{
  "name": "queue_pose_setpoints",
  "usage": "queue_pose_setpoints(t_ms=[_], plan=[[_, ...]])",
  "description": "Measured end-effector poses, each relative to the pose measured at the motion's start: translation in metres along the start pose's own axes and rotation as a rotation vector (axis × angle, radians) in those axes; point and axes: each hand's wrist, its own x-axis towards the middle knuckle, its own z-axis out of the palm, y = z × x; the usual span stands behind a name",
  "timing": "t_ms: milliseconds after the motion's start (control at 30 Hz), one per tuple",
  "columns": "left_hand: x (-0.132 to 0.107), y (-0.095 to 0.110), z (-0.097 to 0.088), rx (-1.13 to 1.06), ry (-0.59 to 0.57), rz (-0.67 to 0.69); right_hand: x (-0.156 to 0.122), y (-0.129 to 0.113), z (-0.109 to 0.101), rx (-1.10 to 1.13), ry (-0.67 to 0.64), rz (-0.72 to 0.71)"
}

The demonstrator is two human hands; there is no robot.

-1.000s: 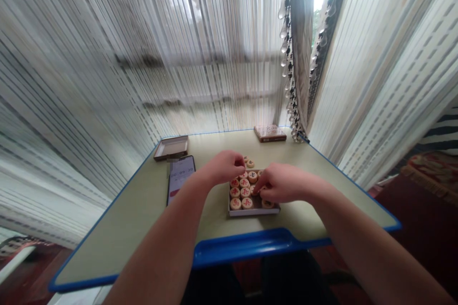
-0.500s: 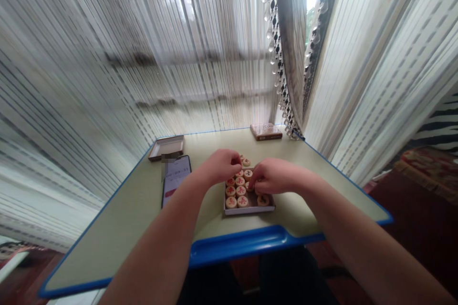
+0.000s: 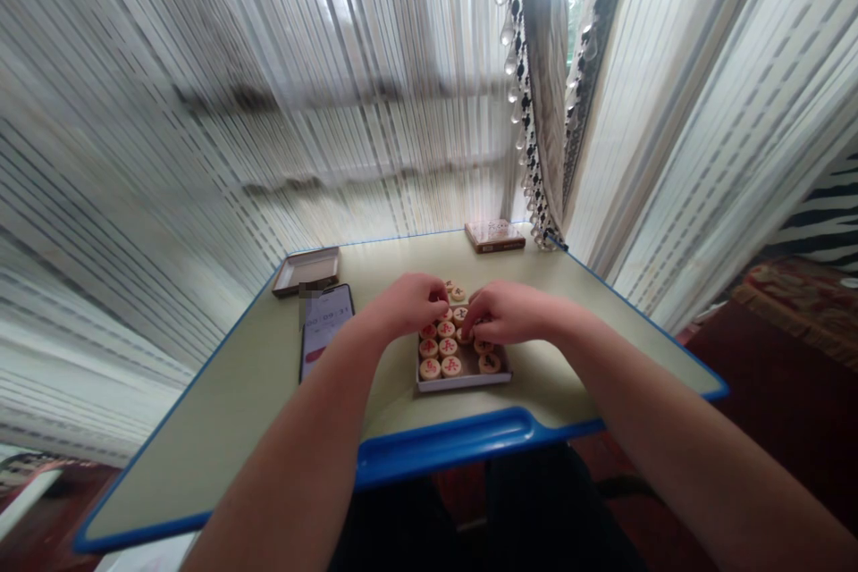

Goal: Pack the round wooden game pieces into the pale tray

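Observation:
A shallow white box (image 3: 462, 382) lies on the table near its front edge, holding several round wooden chess pieces (image 3: 441, 357) with red or dark marks. My left hand (image 3: 406, 304) is curled over the box's far left corner, fingertips pinched at a piece there. My right hand (image 3: 506, 313) is curled over the box's right half, fingers bent down onto the pieces. What either hand pinches is hidden. A couple of loose pieces (image 3: 457, 292) lie just beyond the box.
The pale green table has a blue rim (image 3: 442, 451). A phone (image 3: 323, 332) with a lit screen lies left of the box, a box lid (image 3: 306, 271) behind it, and a small brown box (image 3: 494, 235) at the far edge. Striped curtains surround the table.
My right hand has moved from the box's near right corner up toward its far middle, uncovering pieces near the front. The left hand stays at the far left corner. The view has shifted slightly.

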Motion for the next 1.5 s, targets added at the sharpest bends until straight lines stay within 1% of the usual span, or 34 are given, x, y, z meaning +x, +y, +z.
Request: queue_pose_setpoints(t_ms=[167, 500, 833, 1000, 1067, 1133, 1233, 1300, 1333, 1400, 1500], plan=[[0.000, -0.001, 0.000, 0.003, 0.006, -0.012, -0.001, -0.002, -0.001, -0.042, 0.040, 0.010], [0.001, 0.001, -0.001, 0.032, 0.011, 0.004, -0.001, -0.003, 0.000, -0.120, 0.027, 0.063], [0.001, -0.003, 0.002, 0.028, 0.030, 0.027, 0.001, 0.000, 0.001, -0.092, 0.029, 0.034], [0.001, -0.003, 0.002, 0.028, 0.032, 0.025, 0.000, 0.000, 0.000, -0.080, 0.052, 0.035], [0.001, -0.003, 0.002, 0.030, 0.034, 0.032, -0.002, 0.000, -0.002, -0.050, 0.076, 0.028], [0.001, -0.003, 0.002, 0.030, 0.036, 0.036, -0.002, 0.001, -0.003, -0.009, 0.132, 0.026], [0.003, -0.006, 0.004, 0.045, 0.067, 0.036, 0.001, 0.009, -0.004, 0.037, 0.307, 0.075], [0.005, -0.009, 0.006, 0.073, 0.130, 0.027, 0.005, 0.016, -0.002, 0.048, 0.423, 0.123], [0.006, -0.010, 0.007, 0.085, 0.162, 0.024, 0.008, 0.021, 0.000, 0.048, 0.455, 0.144], [0.008, -0.012, 0.009, 0.096, 0.200, 0.025, 0.012, 0.028, 0.003, 0.047, 0.466, 0.181], [0.009, -0.013, 0.012, 0.087, 0.208, 0.045, 0.016, 0.035, 0.007, 0.095, 0.417, 0.201]])
